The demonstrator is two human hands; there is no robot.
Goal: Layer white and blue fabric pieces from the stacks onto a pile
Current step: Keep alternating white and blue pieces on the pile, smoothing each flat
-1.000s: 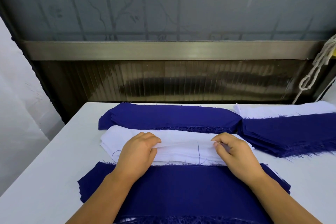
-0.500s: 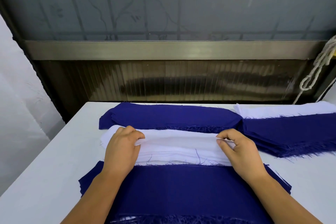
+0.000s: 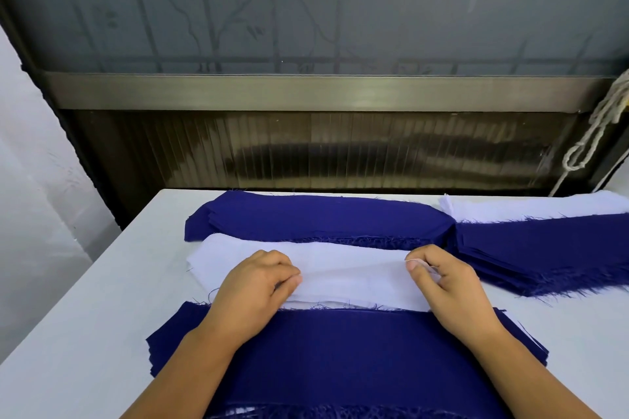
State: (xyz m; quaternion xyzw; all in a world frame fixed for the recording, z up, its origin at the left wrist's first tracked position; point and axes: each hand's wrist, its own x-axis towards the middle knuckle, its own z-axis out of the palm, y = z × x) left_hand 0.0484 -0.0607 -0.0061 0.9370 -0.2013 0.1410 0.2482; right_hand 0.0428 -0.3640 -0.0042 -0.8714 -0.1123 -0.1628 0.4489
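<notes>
White wall (image 3: 37, 180) at far left; pale table (image 3: 85, 333) running to a dark ribbed panel (image 3: 323, 153) under frosted glass (image 3: 306, 3). No containers in view. Left hand (image 3: 253, 289) curled on the white stack (image 3: 340, 269), fingertips pinching the top white piece. Near edge: blue-topped pile (image 3: 340, 350) beneath both forearms. Behind the white stack: blue stack (image 3: 306, 218). Right hand (image 3: 446, 282) pinching the same piece's right end. Further right: another blue stack (image 3: 544, 248), white fabric (image 3: 531, 209) behind it, knotted rope (image 3: 592, 133) hanging.
</notes>
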